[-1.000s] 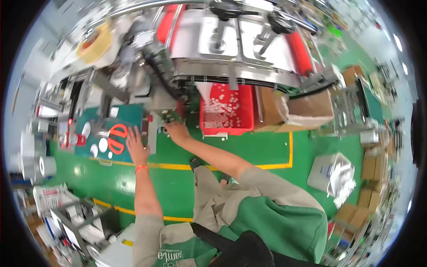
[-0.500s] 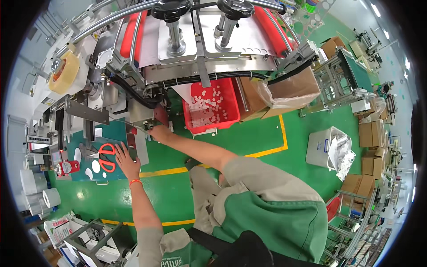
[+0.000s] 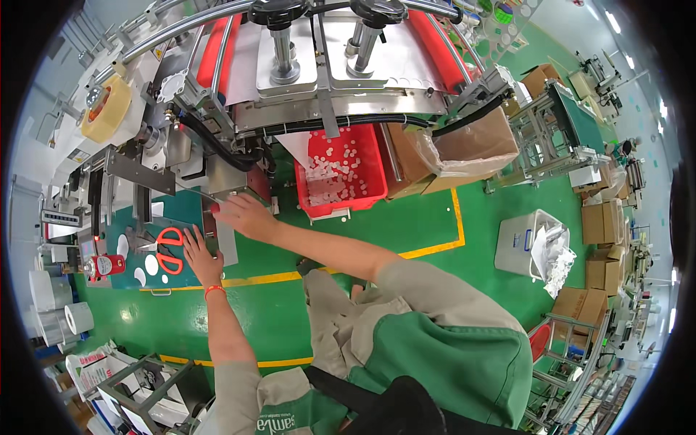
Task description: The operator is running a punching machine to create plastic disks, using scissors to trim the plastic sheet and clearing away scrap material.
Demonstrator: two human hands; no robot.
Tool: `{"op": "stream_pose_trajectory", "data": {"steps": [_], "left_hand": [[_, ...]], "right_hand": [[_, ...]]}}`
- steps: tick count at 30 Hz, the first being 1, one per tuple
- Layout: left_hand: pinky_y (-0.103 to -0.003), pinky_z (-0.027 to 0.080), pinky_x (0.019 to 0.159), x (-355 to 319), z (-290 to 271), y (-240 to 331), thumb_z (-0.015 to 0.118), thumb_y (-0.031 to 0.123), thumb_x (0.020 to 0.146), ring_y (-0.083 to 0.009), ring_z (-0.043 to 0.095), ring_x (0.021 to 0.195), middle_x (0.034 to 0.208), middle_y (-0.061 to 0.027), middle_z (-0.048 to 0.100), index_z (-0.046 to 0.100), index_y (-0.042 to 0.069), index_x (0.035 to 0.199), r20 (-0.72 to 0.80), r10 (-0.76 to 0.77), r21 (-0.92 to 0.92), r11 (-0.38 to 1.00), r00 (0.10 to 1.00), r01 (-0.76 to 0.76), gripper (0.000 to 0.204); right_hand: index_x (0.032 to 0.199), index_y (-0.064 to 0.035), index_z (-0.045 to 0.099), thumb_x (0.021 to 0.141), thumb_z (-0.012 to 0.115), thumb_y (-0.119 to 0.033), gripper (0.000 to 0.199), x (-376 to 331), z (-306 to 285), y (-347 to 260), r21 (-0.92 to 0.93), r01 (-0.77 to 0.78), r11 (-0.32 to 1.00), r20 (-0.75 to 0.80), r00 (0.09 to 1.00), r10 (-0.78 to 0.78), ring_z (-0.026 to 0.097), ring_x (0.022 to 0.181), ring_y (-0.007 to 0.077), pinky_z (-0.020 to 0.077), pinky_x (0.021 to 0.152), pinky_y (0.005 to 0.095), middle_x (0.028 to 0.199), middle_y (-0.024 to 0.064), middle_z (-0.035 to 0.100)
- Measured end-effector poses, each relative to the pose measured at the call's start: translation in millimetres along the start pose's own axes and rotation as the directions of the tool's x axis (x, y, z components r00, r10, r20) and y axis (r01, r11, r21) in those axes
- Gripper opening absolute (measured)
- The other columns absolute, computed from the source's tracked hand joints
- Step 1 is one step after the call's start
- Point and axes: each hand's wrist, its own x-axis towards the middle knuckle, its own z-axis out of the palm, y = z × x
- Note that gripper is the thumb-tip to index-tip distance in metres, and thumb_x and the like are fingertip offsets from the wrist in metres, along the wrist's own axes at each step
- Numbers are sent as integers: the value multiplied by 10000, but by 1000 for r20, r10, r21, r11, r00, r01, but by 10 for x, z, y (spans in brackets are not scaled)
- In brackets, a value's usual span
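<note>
Left hand [image 3: 201,255]: one, fingers extended, on green mat [image 3: 187,210]. Scissors [image 3: 170,240]: one pair, orange-handled, on the mat, just beside that hand. Right hand [image 3: 243,214]: one, near small red knob [image 3: 214,207]; grip too obscured to tell. Red bin [image 3: 375,199]: one, holding white discs [image 3: 335,174].

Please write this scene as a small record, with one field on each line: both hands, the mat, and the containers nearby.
Left hand: spread open over the right side of the green mat, beside orange-handled scissors; contact unclear
Right hand: at a red knob; grip cannot be told
Left of scissors: white discs; farther left, a red can
Red bin: holds many small white discs
Cardboard box: right of the red bin, lined with clear plastic
Pale grey bin: on the green floor, white scraps hanging over its rim
</note>
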Motion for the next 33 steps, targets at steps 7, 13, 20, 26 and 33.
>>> {"op": "stream_pose_trajectory", "data": {"steps": [7,13,20,26,33], "left_hand": [[-421,216,1057,63,25,75,625,191,599,-307,200,1336,1465,-145,173,187,135,1420,26,-4,9,1000,1000,4,932],[-418,215,1057,98,19,81,643,168,599,-312,210,1328,1460,-154,176,183,129,1418,17,-6,0,1000,1000,6,940],[-423,208,1063,81,2,76,642,161,604,-315,226,1319,1463,-142,172,180,148,1419,31,-31,-20,999,999,32,937],[-435,211,1057,43,9,31,650,188,605,-321,225,1322,1463,-148,175,170,150,1423,65,-57,11,998,996,57,950],[-420,199,1074,69,9,59,639,161,623,-297,215,1330,1471,-120,159,159,176,1425,52,-58,-8,998,997,59,935]], "right_hand": [[1170,-60,496,722,544,-147,459,109,125,334,-298,21,954,-62,997,-42,405,1207,234,292,1029,366,1242,97,471],[1287,-49,384,645,692,-272,746,105,208,377,-281,-112,953,33,991,127,331,1275,232,229,1075,376,1364,100,370],[1111,-91,548,688,622,-199,442,126,122,308,-249,-109,962,-83,992,91,361,1238,269,259,1052,398,1288,124,427],[872,-113,627,738,564,-176,161,30,-39,298,37,-6,999,74,997,3,308,1280,273,228,1053,471,1315,142,405],[857,-90,626,678,633,-109,180,0,46,192,-108,-166,980,36,985,171,244,1323,267,181,1069,488,1395,94,327]]}}
